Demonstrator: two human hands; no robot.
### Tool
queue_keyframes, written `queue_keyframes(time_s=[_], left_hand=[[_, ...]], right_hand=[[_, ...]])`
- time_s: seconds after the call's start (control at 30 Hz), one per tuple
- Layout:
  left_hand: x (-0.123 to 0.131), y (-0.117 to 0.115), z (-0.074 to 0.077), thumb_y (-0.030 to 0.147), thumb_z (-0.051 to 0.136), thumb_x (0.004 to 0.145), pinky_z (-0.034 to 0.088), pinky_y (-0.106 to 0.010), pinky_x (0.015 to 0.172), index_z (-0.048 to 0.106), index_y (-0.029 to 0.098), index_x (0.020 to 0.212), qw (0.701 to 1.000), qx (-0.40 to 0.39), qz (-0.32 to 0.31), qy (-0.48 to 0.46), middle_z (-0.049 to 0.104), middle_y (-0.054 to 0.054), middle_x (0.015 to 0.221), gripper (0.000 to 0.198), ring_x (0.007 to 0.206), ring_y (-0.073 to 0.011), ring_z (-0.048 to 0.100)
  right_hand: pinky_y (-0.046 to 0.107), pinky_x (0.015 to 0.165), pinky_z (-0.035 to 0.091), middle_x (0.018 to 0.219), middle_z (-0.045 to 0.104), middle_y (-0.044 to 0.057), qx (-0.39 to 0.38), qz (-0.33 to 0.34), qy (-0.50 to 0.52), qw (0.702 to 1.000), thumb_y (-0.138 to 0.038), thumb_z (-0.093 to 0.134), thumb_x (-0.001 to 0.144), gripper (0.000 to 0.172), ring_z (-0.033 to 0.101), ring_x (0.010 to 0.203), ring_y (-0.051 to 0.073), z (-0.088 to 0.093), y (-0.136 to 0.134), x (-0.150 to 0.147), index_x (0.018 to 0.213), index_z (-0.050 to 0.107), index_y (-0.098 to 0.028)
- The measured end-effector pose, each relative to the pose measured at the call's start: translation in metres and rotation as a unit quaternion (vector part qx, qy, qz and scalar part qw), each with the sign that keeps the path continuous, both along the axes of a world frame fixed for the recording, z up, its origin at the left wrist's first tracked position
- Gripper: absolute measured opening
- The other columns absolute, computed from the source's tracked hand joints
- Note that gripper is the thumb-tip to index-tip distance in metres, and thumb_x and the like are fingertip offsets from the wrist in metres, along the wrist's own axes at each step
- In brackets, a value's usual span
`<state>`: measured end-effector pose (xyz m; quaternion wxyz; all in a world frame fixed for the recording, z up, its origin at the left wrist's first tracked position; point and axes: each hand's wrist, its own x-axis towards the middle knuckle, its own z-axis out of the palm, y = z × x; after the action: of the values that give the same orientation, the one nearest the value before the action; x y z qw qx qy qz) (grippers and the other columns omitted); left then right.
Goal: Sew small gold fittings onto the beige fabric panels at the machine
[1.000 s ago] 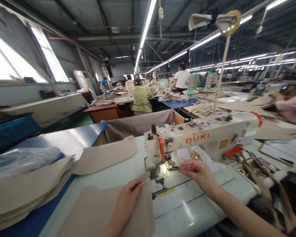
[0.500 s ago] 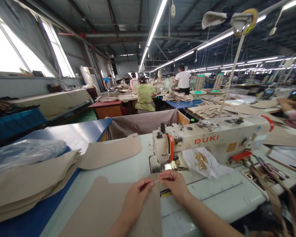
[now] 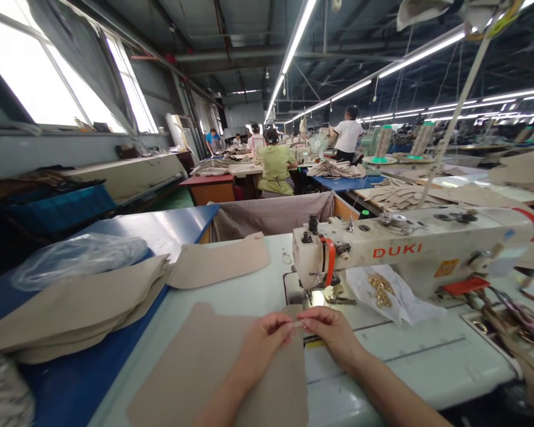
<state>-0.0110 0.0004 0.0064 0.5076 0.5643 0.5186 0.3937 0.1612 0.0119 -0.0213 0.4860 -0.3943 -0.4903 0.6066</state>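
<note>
My left hand [image 3: 269,338] and my right hand [image 3: 331,332] are closed in pinches, fingertips nearly meeting. Between them is a small light strip [image 3: 298,324]; whether it is a separate piece or part of the cloth below, I cannot tell. Beneath my left hand and forearm, a beige fabric panel [image 3: 187,362] lies flat on the pale sewing table [image 3: 409,379]. Its upper right corner reaches toward the needle area of a white sewing machine [image 3: 356,249], just beyond my fingers. Gold-coloured metal pieces [image 3: 381,289] lie on white wrapping [image 3: 403,302] beside the machine.
Another beige panel [image 3: 220,259] lies at the table's far left. A stack of panels [image 3: 84,302] and a clear plastic bag [image 3: 84,255] rest on the blue surface [image 3: 66,379]. Straps [image 3: 511,332] lie at the right. A person in green [image 3: 276,166] sits ahead.
The view has swung left, so the scene sits further right. Both hands keep their pinch near the needle area. The sleeve and arm of a person at the right edge are out of view.
</note>
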Motion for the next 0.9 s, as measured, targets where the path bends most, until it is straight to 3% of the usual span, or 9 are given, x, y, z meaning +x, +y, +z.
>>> queue_keyframes(time_s=[0.17,0.47,0.63,0.9], left_hand=[[0.002,-0.001,0.001,0.036,0.061,0.067,0.043,-0.026,0.059,0.064,0.017,0.071,1.000,-0.006,0.011,-0.003,0.058,0.003,0.053,0.019,0.053,-0.0135,0.052],[0.002,-0.004,0.001,0.033,0.058,0.070,0.043,-0.026,0.060,0.064,0.018,0.070,0.999,0.017,0.023,0.021,0.059,0.003,0.055,0.016,0.056,-0.0143,0.054],[0.002,-0.005,-0.001,0.032,0.059,0.070,0.042,-0.025,0.061,0.063,0.018,0.068,0.999,0.019,0.031,0.020,0.058,0.003,0.056,0.014,0.057,-0.0140,0.054],[0.002,-0.006,0.000,0.032,0.058,0.071,0.043,-0.025,0.062,0.064,0.019,0.068,0.999,0.031,0.033,0.029,0.059,0.003,0.057,0.015,0.059,-0.0144,0.054]], right_hand=[[0.030,0.070,0.049,0.078,0.068,0.004,0.082,-0.036,-0.055,0.994,-0.047,0.070,0.068,0.027,0.061,0.074,0.019,0.001,-0.003,0.000,0.077,0.073,-0.022],[0.026,0.062,0.045,0.075,0.064,0.003,0.162,-0.052,-0.114,0.979,-0.029,0.061,0.078,0.015,0.058,0.068,0.016,0.004,-0.011,-0.004,0.082,0.073,-0.021],[0.027,0.065,0.045,0.078,0.064,0.004,0.220,-0.075,-0.154,0.960,-0.024,0.057,0.081,0.017,0.058,0.074,0.017,0.007,-0.013,-0.005,0.085,0.073,-0.023],[0.027,0.067,0.045,0.081,0.065,0.005,0.212,-0.045,-0.145,0.965,-0.025,0.057,0.082,0.016,0.059,0.076,0.018,0.011,-0.017,-0.005,0.086,0.072,-0.022]])
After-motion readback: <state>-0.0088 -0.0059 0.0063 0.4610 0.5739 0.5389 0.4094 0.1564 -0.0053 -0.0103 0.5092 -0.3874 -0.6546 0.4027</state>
